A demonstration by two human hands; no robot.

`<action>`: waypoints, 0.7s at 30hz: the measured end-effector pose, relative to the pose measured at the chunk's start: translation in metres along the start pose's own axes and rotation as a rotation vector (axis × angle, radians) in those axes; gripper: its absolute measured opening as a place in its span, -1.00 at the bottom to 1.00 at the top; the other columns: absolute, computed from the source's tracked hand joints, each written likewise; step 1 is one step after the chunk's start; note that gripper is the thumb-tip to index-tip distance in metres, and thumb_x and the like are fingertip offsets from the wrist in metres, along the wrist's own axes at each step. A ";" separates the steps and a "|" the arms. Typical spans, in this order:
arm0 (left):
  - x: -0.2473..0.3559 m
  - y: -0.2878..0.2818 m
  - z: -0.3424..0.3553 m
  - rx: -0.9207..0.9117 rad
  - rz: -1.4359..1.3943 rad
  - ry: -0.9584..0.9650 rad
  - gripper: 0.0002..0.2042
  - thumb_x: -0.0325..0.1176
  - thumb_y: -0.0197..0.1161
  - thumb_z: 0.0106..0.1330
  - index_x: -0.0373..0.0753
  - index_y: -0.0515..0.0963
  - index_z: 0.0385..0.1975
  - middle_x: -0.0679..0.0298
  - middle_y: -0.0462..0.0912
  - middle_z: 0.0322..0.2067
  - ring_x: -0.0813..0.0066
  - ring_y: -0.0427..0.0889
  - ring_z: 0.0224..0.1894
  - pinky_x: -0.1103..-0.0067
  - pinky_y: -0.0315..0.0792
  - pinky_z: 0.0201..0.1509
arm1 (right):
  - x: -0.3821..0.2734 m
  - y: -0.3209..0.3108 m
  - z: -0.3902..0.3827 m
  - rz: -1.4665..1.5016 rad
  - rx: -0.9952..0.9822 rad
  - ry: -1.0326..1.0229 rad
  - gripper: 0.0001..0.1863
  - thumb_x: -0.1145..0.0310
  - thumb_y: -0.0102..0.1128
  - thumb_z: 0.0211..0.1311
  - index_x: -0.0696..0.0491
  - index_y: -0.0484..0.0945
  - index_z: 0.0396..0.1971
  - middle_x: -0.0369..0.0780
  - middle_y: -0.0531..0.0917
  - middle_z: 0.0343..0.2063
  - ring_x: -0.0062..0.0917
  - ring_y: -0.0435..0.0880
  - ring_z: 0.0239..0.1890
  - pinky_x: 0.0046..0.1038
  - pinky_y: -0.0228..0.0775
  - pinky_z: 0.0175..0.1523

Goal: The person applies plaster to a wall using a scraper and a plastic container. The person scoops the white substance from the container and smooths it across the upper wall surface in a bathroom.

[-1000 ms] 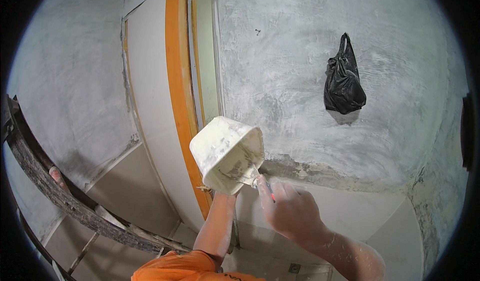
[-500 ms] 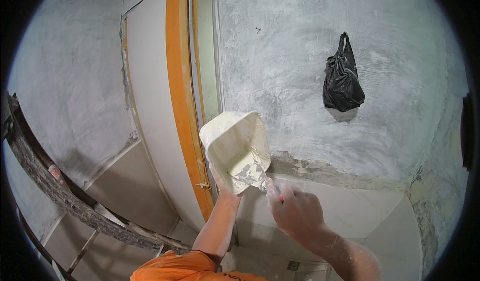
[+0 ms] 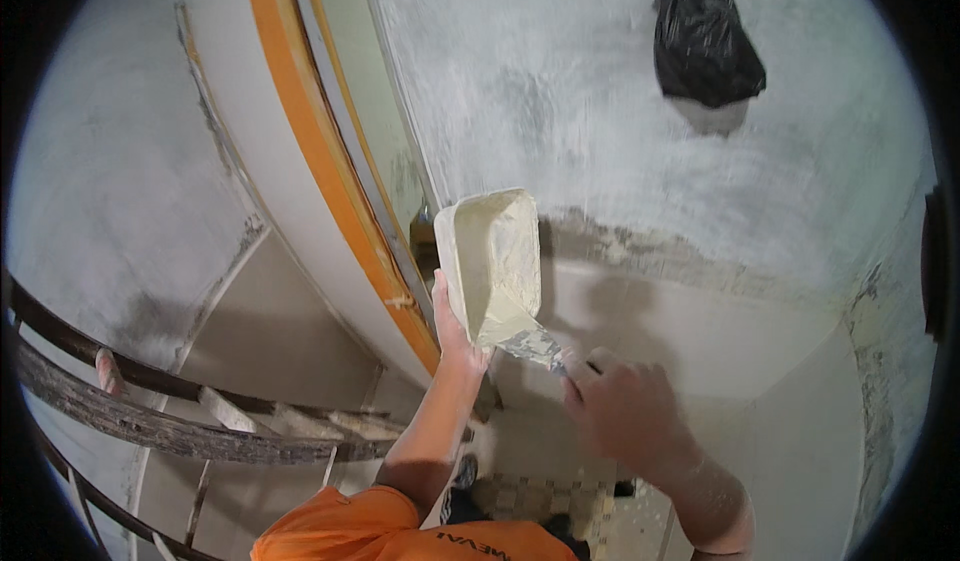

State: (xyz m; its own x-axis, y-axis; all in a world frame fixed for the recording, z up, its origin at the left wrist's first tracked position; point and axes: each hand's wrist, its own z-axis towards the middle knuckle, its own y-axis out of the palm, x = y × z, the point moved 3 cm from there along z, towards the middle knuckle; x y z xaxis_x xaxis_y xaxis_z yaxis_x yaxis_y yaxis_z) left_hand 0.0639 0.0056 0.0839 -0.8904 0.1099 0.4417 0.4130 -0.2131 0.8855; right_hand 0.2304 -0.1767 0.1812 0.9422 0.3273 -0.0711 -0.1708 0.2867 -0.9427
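I have the cream plastic tub [image 3: 452,251] tipped, mouth toward my view, in front of the grey wall [image 3: 590,101]; pale putty [image 3: 513,271] coats its inside. The left hand [image 3: 455,329] grips its lower left side, fingers partly hidden, so I can't tell their full spread. The right hand [image 3: 627,403], wrist bent, is wrapped around a putty knife [image 3: 535,347], smeared blade at the lower rim.
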 end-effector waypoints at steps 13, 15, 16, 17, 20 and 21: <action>-0.014 -0.111 -0.070 -0.176 0.757 0.182 -0.16 0.19 0.27 0.33 -0.31 0.18 0.42 0.15 0.45 0.26 0.26 0.50 0.28 0.30 0.43 0.34 | 0.068 0.272 -0.127 2.377 -0.142 0.945 -0.60 0.08 0.12 0.41 0.17 0.59 -0.12 -0.29 0.57 -0.55 -0.63 0.47 -0.63 -0.50 0.31 -0.57; -0.004 -0.132 -0.077 -0.181 0.872 0.143 0.03 0.18 0.49 0.13 -0.33 0.12 0.44 0.16 0.40 0.30 0.31 0.46 0.31 0.34 0.39 0.36 | 0.039 0.294 -0.129 2.654 -0.059 0.950 -0.59 0.05 0.04 0.47 0.14 0.55 -0.09 -0.31 0.49 -0.60 -0.63 0.38 -0.67 -0.52 0.21 -0.61; 0.001 -0.146 -0.079 -0.125 0.822 0.049 0.13 0.16 0.59 0.01 -0.34 0.09 0.45 0.17 0.37 0.32 0.33 0.44 0.32 0.35 0.37 0.37 | 0.026 0.302 -0.128 2.793 -0.003 0.938 -0.58 0.03 -0.01 0.50 0.12 0.53 -0.08 -0.32 0.46 -0.62 -0.64 0.33 -0.69 -0.54 0.16 -0.63; 0.007 -0.158 -0.076 -0.153 0.835 0.061 0.09 0.13 0.59 0.04 -0.34 0.11 0.44 0.18 0.38 0.32 0.33 0.44 0.32 0.35 0.37 0.37 | 0.016 0.306 -0.124 2.820 0.052 0.884 -0.57 0.01 -0.05 0.51 0.11 0.53 -0.08 -0.31 0.45 -0.62 -0.62 0.33 -0.68 -0.53 0.16 -0.62; 0.016 -0.155 -0.058 -0.053 0.410 -0.111 -0.36 -0.05 0.26 0.41 -0.32 0.30 0.36 0.13 0.52 0.23 0.24 0.58 0.21 0.26 0.50 0.28 | 0.001 0.307 -0.109 2.829 0.233 0.770 -0.54 -0.02 -0.14 0.55 0.09 0.52 -0.08 -0.30 0.45 -0.59 -0.57 0.34 -0.64 -0.49 0.17 -0.55; 0.025 -0.151 -0.046 -0.004 0.161 -0.238 -0.45 -0.09 0.15 0.48 -0.31 0.35 0.33 0.12 0.56 0.20 0.22 0.62 0.18 0.23 0.53 0.25 | -0.001 0.302 -0.103 2.798 0.291 0.783 -0.53 -0.03 -0.17 0.56 0.09 0.52 -0.08 -0.29 0.48 -0.55 -0.55 0.35 -0.60 -0.48 0.18 -0.52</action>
State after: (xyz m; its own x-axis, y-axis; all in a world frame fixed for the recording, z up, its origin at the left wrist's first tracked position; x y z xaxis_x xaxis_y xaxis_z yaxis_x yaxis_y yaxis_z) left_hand -0.0300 -0.0039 -0.0456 -0.7434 0.2991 0.5982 0.5439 -0.2503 0.8010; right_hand 0.2075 -0.1837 -0.1371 -0.9830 -0.1203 -0.1384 -0.1593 0.1860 0.9696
